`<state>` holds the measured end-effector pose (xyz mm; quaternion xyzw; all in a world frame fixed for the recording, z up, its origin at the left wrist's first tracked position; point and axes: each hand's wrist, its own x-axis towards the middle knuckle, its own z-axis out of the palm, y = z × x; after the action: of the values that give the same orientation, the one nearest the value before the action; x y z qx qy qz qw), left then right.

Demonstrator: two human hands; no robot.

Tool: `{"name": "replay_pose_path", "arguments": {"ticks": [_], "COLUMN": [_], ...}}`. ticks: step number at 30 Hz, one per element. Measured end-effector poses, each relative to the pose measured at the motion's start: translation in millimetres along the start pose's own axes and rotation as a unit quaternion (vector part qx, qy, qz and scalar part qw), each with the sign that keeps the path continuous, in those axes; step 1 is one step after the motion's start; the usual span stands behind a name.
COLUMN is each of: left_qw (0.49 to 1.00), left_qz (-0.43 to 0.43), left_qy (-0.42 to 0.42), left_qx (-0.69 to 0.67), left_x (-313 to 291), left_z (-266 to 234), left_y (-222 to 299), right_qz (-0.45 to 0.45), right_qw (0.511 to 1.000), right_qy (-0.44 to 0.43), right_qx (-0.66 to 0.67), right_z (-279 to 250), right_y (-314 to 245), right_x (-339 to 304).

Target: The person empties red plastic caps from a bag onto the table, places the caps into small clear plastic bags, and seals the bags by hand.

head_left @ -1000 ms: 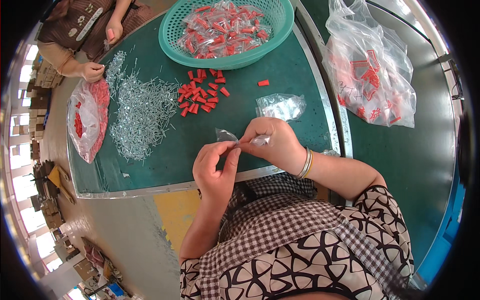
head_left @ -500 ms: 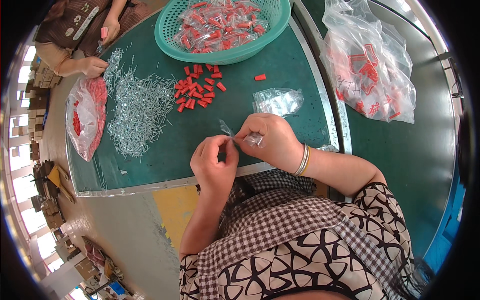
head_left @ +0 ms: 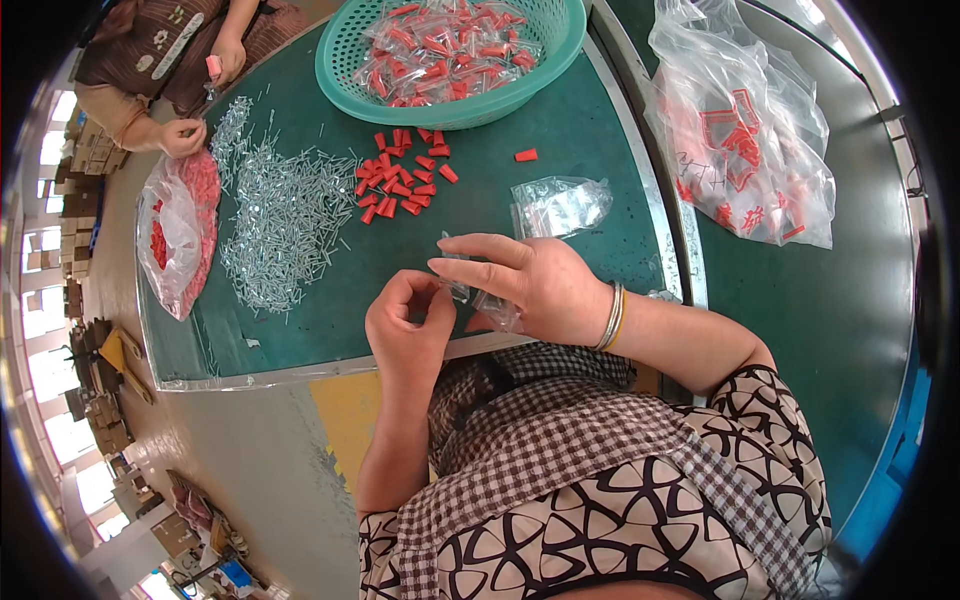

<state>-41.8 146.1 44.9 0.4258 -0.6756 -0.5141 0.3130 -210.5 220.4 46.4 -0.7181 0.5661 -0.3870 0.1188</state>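
While a round green plastic basket already brims with filled packets, both hands pinch one small clear plastic bag below it; loose red caps and silvery screws remain unpacked.

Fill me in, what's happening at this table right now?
A person sits at a green table, both hands pinching a small clear plastic bag: left hand at its near end, right hand over it. Loose red plastic pieces and a heap of small metal screws lie ahead, with a green basket of filled bags beyond.
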Motion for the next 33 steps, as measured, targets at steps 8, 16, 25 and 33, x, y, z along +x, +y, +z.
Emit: {"name": "replay_pose_path", "arguments": {"ticks": [8,16,25,33], "left_qw": [0.991,0.978,0.952,0.976], "left_qz": [-0.064,-0.105,-0.169,-0.094], "left_qy": [-0.093,-0.131,-0.099,-0.064], "left_qx": [-0.072,-0.125,-0.235,-0.184], "left_x": [-5,-4,-3,-5], "left_z": [-8,-11,2,6], "left_y": [0,0,1,-4], "right_qz": [0.000,-0.071,-0.094,-0.058], "right_qw": [0.998,0.997,0.996,0.998], "right_qy": [-0.056,-0.003,-0.004,-0.021], "right_qx": [0.004,0.033,-0.012,-0.006], "right_z": [-5,2,4,3], "right_y": [0,12,11,8], "right_x": [1,-2,-2,-1]}}
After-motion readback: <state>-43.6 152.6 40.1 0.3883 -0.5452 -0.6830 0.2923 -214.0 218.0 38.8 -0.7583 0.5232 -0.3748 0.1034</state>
